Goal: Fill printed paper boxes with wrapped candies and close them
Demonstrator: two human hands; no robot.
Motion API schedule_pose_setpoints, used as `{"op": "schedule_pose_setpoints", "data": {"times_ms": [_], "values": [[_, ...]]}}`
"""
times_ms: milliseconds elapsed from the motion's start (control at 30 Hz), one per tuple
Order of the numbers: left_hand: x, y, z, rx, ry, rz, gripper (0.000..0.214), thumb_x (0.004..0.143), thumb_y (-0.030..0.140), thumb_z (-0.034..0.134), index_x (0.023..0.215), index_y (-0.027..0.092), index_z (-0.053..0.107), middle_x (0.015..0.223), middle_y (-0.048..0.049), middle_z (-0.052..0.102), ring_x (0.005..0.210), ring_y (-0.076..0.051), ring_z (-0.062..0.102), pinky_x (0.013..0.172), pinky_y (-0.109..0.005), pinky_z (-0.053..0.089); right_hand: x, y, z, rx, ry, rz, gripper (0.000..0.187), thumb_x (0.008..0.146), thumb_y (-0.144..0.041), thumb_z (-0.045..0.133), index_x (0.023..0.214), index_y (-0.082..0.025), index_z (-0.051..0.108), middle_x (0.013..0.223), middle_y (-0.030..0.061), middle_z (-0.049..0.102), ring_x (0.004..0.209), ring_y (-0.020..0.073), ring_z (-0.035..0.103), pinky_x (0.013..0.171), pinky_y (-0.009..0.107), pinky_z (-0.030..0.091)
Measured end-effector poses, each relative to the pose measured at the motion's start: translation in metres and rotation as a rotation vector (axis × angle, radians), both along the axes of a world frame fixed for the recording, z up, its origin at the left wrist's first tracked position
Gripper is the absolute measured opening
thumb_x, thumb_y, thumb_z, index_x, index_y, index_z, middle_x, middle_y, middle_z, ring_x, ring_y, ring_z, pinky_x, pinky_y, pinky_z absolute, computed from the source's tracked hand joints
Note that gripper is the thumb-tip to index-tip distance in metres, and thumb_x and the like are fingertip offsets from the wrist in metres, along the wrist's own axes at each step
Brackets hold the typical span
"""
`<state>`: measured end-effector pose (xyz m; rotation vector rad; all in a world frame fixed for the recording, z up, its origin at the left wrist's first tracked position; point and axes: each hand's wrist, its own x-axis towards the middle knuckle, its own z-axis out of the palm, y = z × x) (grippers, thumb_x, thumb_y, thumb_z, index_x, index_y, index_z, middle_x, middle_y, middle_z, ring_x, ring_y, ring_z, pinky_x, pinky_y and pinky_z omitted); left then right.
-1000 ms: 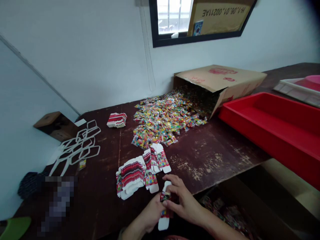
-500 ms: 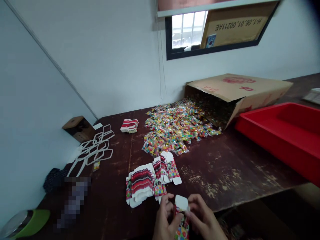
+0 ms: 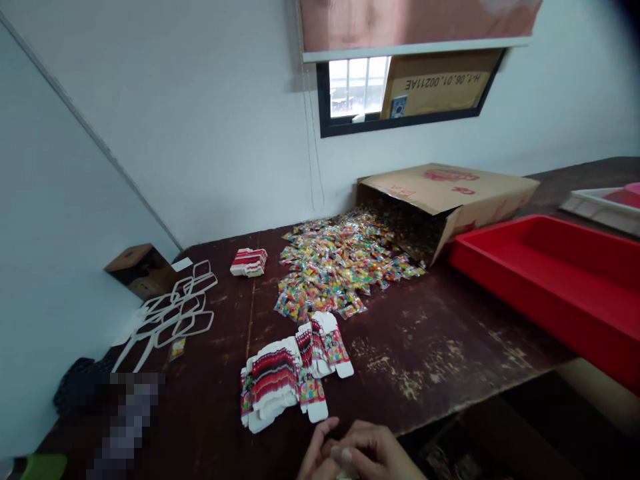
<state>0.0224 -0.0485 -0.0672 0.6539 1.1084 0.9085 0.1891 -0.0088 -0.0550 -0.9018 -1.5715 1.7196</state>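
Note:
At the bottom edge, my left hand [image 3: 319, 455] and my right hand [image 3: 376, 451] are drawn together, fingers curled inward. Between them is the small printed carton, now almost wholly hidden by the fingers and the frame edge; only a pale bit shows low down. Just beyond my hands lies a fanned stack of flat printed cartons [image 3: 275, 375] with red sides and white flaps. A shorter row of the same cartons [image 3: 320, 343] adjoins it on the right. Farther back spreads a heap of small clear packets of colourful candy [image 3: 330, 267].
A cardboard box [image 3: 450, 183] lies on its side behind the candy, open toward it. The red tray [image 3: 530, 280] sits at the right table edge. Left are white loop strips [image 3: 185, 307], a brown box [image 3: 140, 270] and a small carton bundle [image 3: 249, 262].
My hands have come closer together and lower in view, covering the carton whose white flap and printed front showed before. The head view has tilted up and turned slightly right.

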Motion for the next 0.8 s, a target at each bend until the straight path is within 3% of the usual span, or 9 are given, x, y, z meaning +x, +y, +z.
{"op": "schedule_pose_setpoints", "data": {"times_ms": [67,200,267,433,533,600,667,733,800], "values": [[-0.003,0.002,-0.002,-0.058,-0.090,0.008,0.065,0.056,0.047,0.080,0.113,0.025,0.057,0.067,0.0030,0.051,0.058,-0.012,0.047,0.063,-0.026,0.035,-0.007,-0.001,0.004,0.109,-0.056,0.002,0.044,0.084,-0.055,0.056,0.074,-0.018,0.077,0.077,0.0081,0.066,0.076,0.0189,0.060,0.071,0.030,0.044],[-0.015,0.001,-0.007,-0.095,-0.407,-0.065,0.066,0.054,0.026,0.072,0.118,0.022,0.058,0.091,-0.0059,0.064,0.084,-0.023,0.061,0.078,-0.031,0.040,-0.013,-0.002,0.005,0.040,-0.052,-0.026,0.036,0.073,-0.054,0.070,0.084,-0.020,0.078,0.085,0.0083,0.068,0.082,0.0208,0.063,0.073,0.029,0.047],[-0.021,-0.002,-0.010,-0.070,-0.466,-0.110,0.067,0.055,0.022,0.071,0.121,0.024,0.058,0.107,-0.0081,0.062,0.091,-0.024,0.061,0.080,-0.032,0.040,-0.012,-0.001,0.005,0.067,-0.072,-0.039,0.036,0.077,-0.053,0.067,0.084,-0.020,0.078,0.086,0.0080,0.068,0.082,0.0196,0.063,0.072,0.027,0.047],[-0.029,-0.009,-0.006,0.119,-0.220,-0.186,0.077,0.061,0.026,0.079,0.132,0.030,0.051,0.126,-0.0094,0.052,0.112,-0.028,0.053,0.091,-0.035,0.039,-0.001,-0.009,0.007,0.527,-0.155,0.172,0.041,0.093,-0.049,0.045,0.098,-0.021,0.074,0.092,0.0083,0.066,0.089,0.0178,0.059,0.077,0.026,0.046],[-0.029,-0.009,-0.001,0.198,-0.075,-0.256,0.080,0.065,0.036,0.078,0.138,0.028,0.045,0.128,-0.0123,0.051,0.114,-0.029,0.051,0.098,-0.039,0.036,0.008,-0.005,0.013,0.644,-0.163,0.296,0.037,0.091,-0.049,0.049,0.106,-0.023,0.071,0.096,0.0076,0.066,0.093,0.0183,0.059,0.083,0.028,0.045],[-0.029,-0.006,0.008,0.256,0.041,-0.281,0.080,0.070,0.036,0.074,0.141,0.025,0.040,0.121,-0.0128,0.054,0.111,-0.028,0.052,0.100,-0.041,0.034,0.015,0.019,0.019,0.711,-0.183,0.394,0.028,0.092,-0.042,0.052,0.104,-0.025,0.071,0.098,0.0046,0.068,0.096,0.0166,0.059,0.087,0.027,0.044],[-0.030,0.000,0.024,0.276,0.205,-0.318,0.077,0.072,0.029,0.069,0.142,0.023,0.038,0.112,-0.0103,0.058,0.107,-0.026,0.053,0.100,-0.039,0.035,0.022,0.064,0.022,0.788,-0.300,0.343,0.022,0.093,-0.031,0.051,0.096,-0.026,0.072,0.097,0.0022,0.069,0.096,0.0144,0.060,0.088,0.025,0.044],[-0.033,0.007,0.049,0.224,0.425,-0.424,0.072,0.069,0.018,0.063,0.138,0.025,0.045,0.110,-0.0079,0.059,0.104,-0.024,0.054,0.096,-0.037,0.038,0.031,0.121,0.021,0.865,-0.622,-0.061,0.023,0.092,-0.023,0.050,0.102,-0.023,0.070,0.111,0.0053,0.066,0.104,0.0173,0.057,0.092,0.029,0.044],[-0.038,0.013,0.078,0.187,0.676,-0.581,0.062,0.064,0.010,0.058,0.124,0.027,0.061,0.113,-0.0059,0.060,0.107,-0.025,0.052,0.097,-0.035,0.037,0.039,0.172,0.015,0.850,-0.732,-0.222,0.040,0.091,-0.017,0.046,0.130,-0.016,0.055,0.137,0.0163,0.049,0.125,0.0278,0.044,0.101,0.046,0.037]]}}
